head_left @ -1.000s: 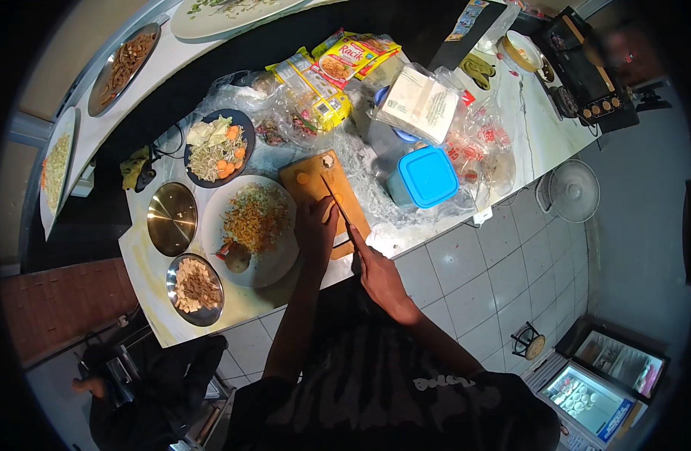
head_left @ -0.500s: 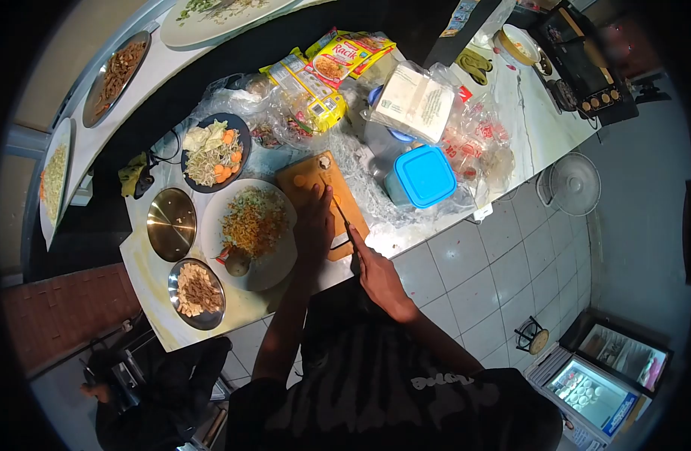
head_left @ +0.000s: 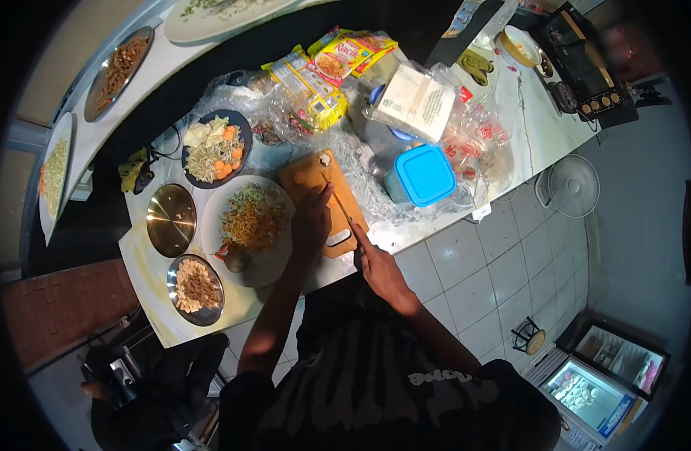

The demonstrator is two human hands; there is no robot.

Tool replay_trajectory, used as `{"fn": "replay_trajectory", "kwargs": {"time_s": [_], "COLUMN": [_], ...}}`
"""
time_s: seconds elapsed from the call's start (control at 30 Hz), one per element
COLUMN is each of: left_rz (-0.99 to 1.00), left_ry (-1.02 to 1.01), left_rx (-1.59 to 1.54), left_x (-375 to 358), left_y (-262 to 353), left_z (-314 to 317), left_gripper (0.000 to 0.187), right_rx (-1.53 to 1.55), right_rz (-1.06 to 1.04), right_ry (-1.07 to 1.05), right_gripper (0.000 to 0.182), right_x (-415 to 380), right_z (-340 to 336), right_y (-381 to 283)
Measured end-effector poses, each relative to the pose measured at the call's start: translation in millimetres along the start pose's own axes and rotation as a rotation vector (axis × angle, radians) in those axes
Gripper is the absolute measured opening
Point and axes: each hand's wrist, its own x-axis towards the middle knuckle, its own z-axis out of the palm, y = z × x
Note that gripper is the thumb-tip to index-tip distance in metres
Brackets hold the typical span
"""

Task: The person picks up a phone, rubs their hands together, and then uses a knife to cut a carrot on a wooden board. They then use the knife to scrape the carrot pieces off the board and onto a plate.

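A knife (head_left: 340, 203) is gripped in my right hand (head_left: 381, 272), its blade slanting up and left over the wooden cutting board (head_left: 347, 197). My left hand (head_left: 312, 219) is on the board's left side, fingers drawn together close to the blade. Whatever sits beneath those fingertips is hidden. A small pale piece (head_left: 325, 160) lies at the far end of the board. Left of my left hand stands a large white plate (head_left: 274, 197) of chopped food, with a round, dark ladle-like piece (head_left: 236, 259) at its lower edge.
A dark plate of vegetables (head_left: 214, 150), an empty metal plate (head_left: 171, 220) and a plate of cubes and brown strips (head_left: 196, 290) line the left. Yellow seasoning packets (head_left: 338, 60) and a blue-lidded container (head_left: 424, 175) stand beyond. Another person (head_left: 150, 391) is lower left.
My right hand and the knife have shifted very slightly, with the blade still beside my left fingertips. The view has tilted a little. Both hands remain at the board.
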Motion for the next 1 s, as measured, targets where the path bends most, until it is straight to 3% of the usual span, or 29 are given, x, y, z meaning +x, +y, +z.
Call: {"fn": "replay_trajectory", "kwargs": {"time_s": [0.1, 0.17, 0.2, 0.27, 0.57, 0.87, 1.0], "left_rz": [-0.047, -0.386, -0.387, 0.05, -0.001, -0.062, 0.002], "left_ry": [0.028, -0.136, -0.127, 0.144, 0.094, 0.112, 0.139], "left_rx": [-0.104, -0.276, -0.273, -0.081, -0.108, -0.149, -0.133], "left_x": [-5, -5, -6, -7, 0, -1, -2], "left_y": [6, 11, 9, 2, 5, 10, 11], "left_z": [-6, -15, -12, -6, -17, -19, -15], "left_gripper": [0.048, 0.047, 0.047, 0.046, 0.022, 0.018, 0.015], "right_rx": [-0.042, 0.012, 0.01, 0.022, -0.086, -0.111, -0.147], "right_rz": [-0.007, -0.052, -0.061, -0.092, -0.085, -0.081, -0.102], "right_ry": [-0.012, -0.004, -0.006, 0.005, 0.001, 0.002, 0.018], "right_gripper": [0.062, 0.058, 0.058, 0.059, 0.058, 0.062, 0.063], "right_x": [-2, -1, 1, 4, 3, -7, -13], "right_z": [3, 4, 4, 6, 1, -1, -1], "right_y": [11, 18, 18, 19, 11, 9, 22]}}
